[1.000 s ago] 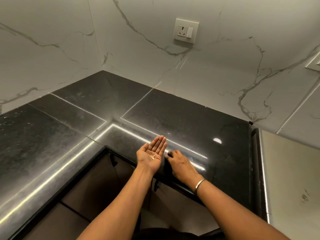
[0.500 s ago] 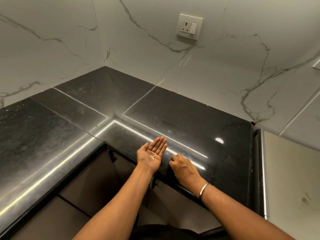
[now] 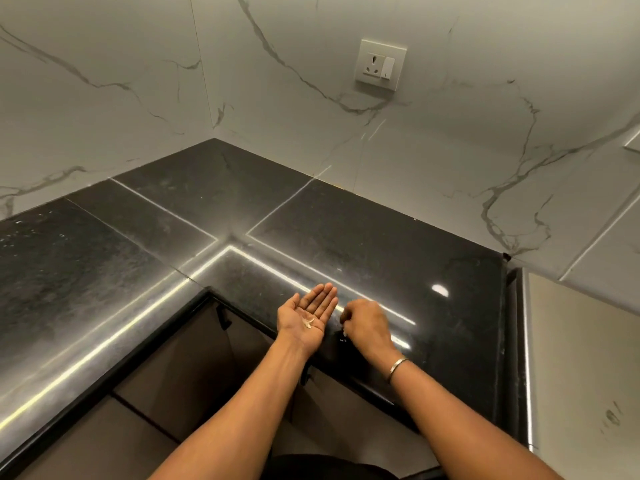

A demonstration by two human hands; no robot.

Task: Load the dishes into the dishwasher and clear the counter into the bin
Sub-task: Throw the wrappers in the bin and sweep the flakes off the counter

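1. Head view: the left hand (image 3: 306,318) stays spread, palm up, just off the counter (image 3: 346,244) edge, with a few pale crumbs (image 3: 308,322) in its palm.
2. The right hand (image 3: 365,327), flatter a second ago, now curls its fingers beside the edge; I cannot tell whether they pinch a speck.
3. Crumb-gathering looks nearly done; the bin, unseen, likely comes next.

One wide-angle view from the person's head, looking forward and steeply down, facing the far inner corner of the black counter (image 3: 381,258), marble wall (image 3: 304,140) beyond, left hand (image 3: 306,315) and right hand (image 3: 367,327) near, close below the lens
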